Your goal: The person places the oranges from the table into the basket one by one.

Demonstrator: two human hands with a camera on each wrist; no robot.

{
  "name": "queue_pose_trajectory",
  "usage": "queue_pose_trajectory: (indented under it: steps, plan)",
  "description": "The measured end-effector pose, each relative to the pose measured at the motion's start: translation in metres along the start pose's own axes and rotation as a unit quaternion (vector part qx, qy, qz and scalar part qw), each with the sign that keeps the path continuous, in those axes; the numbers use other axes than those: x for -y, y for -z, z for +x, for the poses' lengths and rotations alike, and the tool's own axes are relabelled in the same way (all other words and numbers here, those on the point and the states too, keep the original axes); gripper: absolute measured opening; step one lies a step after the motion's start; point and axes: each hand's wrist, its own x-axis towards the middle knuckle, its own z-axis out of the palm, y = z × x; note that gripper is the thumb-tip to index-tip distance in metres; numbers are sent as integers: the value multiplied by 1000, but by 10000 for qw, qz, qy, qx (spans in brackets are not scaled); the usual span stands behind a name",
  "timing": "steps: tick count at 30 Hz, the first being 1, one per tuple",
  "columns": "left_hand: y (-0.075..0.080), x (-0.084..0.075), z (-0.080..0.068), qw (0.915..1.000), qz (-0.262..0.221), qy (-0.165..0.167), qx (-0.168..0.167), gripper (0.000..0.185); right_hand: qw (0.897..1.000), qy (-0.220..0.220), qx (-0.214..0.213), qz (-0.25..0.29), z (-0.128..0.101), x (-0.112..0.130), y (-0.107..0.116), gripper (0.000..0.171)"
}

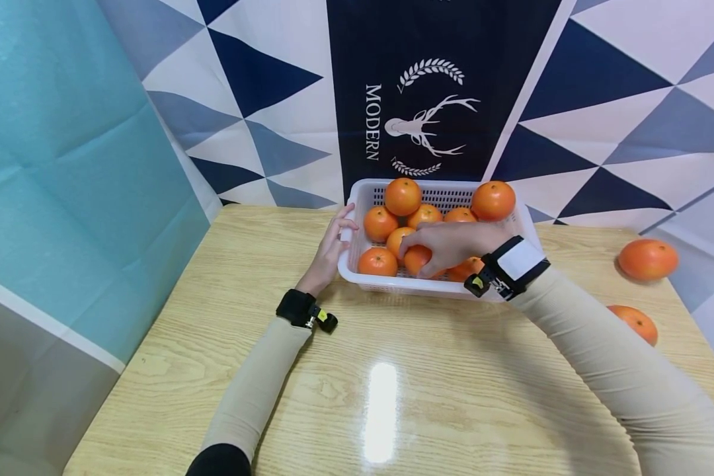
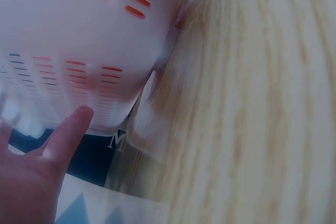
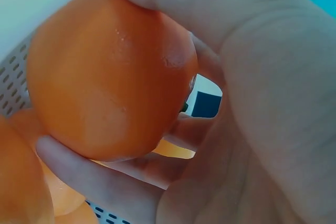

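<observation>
A white plastic basket (image 1: pixel 413 283) with slotted walls holds several oranges at the table's far side. In the head view, my left hand (image 1: pixel 327 254) holds the basket's left rim, fingers at the top edge. The left wrist view shows a digit of that hand (image 2: pixel 39 169) against the outer wall (image 2: pixel 58 30); the rest is partly out of frame. Inside the basket, my right hand (image 1: pixel 452 243) grips an orange (image 1: pixel 416 259). The right wrist view shows thumb and fingers curled round this orange (image 3: pixel 113 77), with other oranges (image 3: pixel 18 174) just beside it.
Two more oranges lie outside the basket on the right of the wooden table (image 1: pixel 309 396): one orange (image 1: pixel 647 259) near the edge, another orange (image 1: pixel 635 322) partly behind the right sleeve. A patterned cloth (image 1: pixel 262 86) hangs behind the table.
</observation>
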Motion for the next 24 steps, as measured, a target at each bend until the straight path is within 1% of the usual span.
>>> queue_pose_trajectory:
  steps: [2,5,6,7,9,13,16,20,23,24]
  plan:
    - [-2,-3,-1,10000,28,-25,-55,36,10000,77,-2,-18,1,-1,-1,42]
    - [-2,-5,-1,9999,77,-6,-69,36,9998,180,-6,-29,3,-2,-3,40]
    - [-2,-4,-1,10000,83,0,-47,36,9998,204,-8,-48,3,-2,-4,40]
    - [-1,7,3,10000,28,-5,-43,36,9998,212,-5,-43,3,-2,-4,40]
    - [1,10,3,10000,-14,-26,19,37,9997,224,25,-44,4,-3,-4,40]
    - [2,13,4,9999,-50,-75,89,35,9998,196,83,-33,5,-3,-6,41]
    - [1,8,4,10000,11,-75,52,35,9999,118,116,35,5,-2,-6,41]
    - [-5,-31,-7,9999,13,-123,25,35,9998,1,156,158,6,0,-6,41]
    - [-10,-58,-15,9998,-86,-156,61,36,9996,-88,162,196,7,0,-7,35]
    - [-10,-56,-14,9999,-51,-161,36,35,9997,-122,144,180,7,1,-7,33]
